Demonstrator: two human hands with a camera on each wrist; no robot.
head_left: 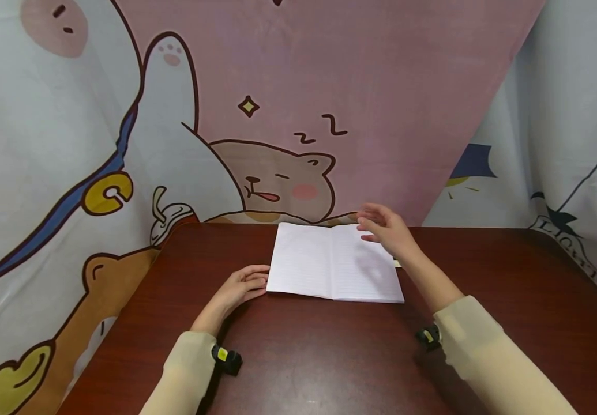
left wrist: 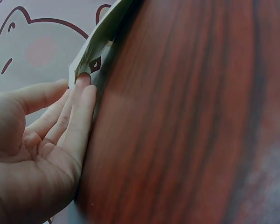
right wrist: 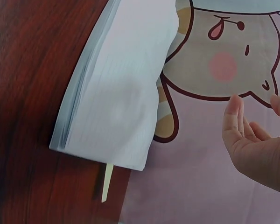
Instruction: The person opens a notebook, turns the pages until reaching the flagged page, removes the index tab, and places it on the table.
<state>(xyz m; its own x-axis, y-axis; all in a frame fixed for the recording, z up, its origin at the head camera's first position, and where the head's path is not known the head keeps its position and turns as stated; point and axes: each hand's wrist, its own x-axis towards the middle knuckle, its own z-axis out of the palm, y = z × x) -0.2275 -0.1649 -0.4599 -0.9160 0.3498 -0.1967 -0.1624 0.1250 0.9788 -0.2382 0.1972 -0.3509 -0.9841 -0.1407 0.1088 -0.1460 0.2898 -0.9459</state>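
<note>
A notebook (head_left: 303, 259) with faintly ruled white pages lies spread open on the table. At its left edge is my left hand (head_left: 238, 288), its fingers fairly straight. In the left wrist view the fingertips (left wrist: 84, 81) reach under the slightly raised edge of the notebook (left wrist: 95, 46), and the thumb tip comes right up to that edge. My right hand (head_left: 387, 230) hovers over the upper right corner of the right page, fingers loosely bent and holding nothing. From the right wrist view, the right hand (right wrist: 259, 140) is apart from the page (right wrist: 114, 107).
A pale ribbon (right wrist: 107, 184) sticks out from the notebook's right side. The dark wooden table (head_left: 319, 351) reaches back to a cloth (head_left: 381, 104) printed with cartoon animals. On each wrist sits a small black camera (head_left: 228, 358) below a cream sleeve (head_left: 186, 357).
</note>
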